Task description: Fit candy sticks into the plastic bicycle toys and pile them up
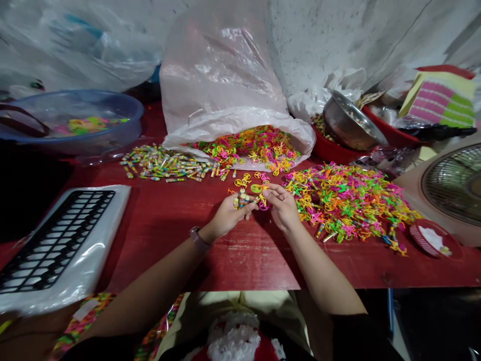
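Neon plastic toy pieces lie heaped at 3 o'clock on a red-painted table in the head view, and more spill from a translucent plastic sack at 12 o'clock. The left hand, with a wristwatch, has its fingers together on a small printed tube. The right hand has its fingertips pinched together on a lime-and-magenta piece, close beside the tube.

Step in hand, judging by the grip: fitting or parting small parts between both hands. Such tiny parts seem to call for a steady pinch.

Wrapped tubes lie at 10 o'clock, a blue basin beyond them. A steel bowl sits at 1 o'clock, and a black grid panel at 9 o'clock.
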`<state>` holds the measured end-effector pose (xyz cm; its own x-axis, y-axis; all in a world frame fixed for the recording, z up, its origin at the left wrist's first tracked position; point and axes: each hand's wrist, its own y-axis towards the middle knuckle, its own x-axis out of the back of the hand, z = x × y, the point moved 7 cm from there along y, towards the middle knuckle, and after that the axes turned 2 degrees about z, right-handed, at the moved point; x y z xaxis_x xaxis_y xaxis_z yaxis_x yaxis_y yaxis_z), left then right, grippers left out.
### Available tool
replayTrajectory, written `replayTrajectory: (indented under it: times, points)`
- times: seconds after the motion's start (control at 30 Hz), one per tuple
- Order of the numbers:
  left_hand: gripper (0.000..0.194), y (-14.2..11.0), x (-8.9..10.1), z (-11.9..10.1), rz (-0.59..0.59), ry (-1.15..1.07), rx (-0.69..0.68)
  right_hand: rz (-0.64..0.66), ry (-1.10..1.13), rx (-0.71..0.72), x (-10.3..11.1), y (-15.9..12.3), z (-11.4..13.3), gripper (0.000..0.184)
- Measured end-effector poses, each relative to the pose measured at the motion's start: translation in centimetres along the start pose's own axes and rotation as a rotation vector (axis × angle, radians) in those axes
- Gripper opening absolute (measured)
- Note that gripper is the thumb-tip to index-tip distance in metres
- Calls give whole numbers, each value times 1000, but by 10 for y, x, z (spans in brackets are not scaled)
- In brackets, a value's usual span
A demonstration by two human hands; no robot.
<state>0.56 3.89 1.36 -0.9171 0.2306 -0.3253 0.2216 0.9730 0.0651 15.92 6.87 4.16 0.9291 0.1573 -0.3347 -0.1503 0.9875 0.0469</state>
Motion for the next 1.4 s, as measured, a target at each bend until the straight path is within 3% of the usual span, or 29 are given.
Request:
replayTrajectory:
  times: [0.23, 0.57, 0.67, 0.87, 1.0, 1.07, 1.1, 1.13, 1.2, 1.27, 1.3, 1.33, 1.37, 1.4]
  points:
    - [43, -4, 0, -4, 16, 96, -39, 110, 10, -47, -10, -6, -1, 37]
    - [42, -8, -8, -21, 88, 96, -34, 205, -25, -157, -12, -9, -7, 40]
    - [43, -8, -8, -25, 97, 125, -51, 197, -93, -118, -11, -9, -6, 41]
    - [44, -9, -6, -22, 51, 162, -70, 15, -404, 182, -15, -20, 8, 31]
    - [44, -4, -3, -13, 23, 183, -61, -6, -492, 209, -19, -19, 9, 29]
    - [44, 0, 4, -12, -16, 166, -56, -17, -517, 234, -7, -15, 26, 30]
    - [44, 2, 10, -13, -58, 143, -62, -82, -544, 293, 8, -14, 43, 31]
    - [45, 5, 17, -16, -110, 111, -76, -193, -599, 382, 26, -16, 65, 32]
    - [47, 8, 31, -22, -211, 43, -114, -576, -813, 630, 65, -32, 116, 37]
    - [48, 9, 41, -26, -276, -13, -145, -955, -1176, 747, 83, -51, 151, 50]
    - [48, 10, 44, -26, -294, -32, -152, -1060, -1320, 755, 84, -56, 158, 59]
    - [48, 10, 46, -25, -304, -45, -151, -1064, -1429, 736, 80, -54, 157, 65]
    - [49, 10, 47, -24, -310, -54, -145, -957, -1497, 710, 71, -48, 149, 65]
    - [49, 10, 47, -21, -309, -61, -135, -740, -1541, 675, 56, -37, 131, 60]
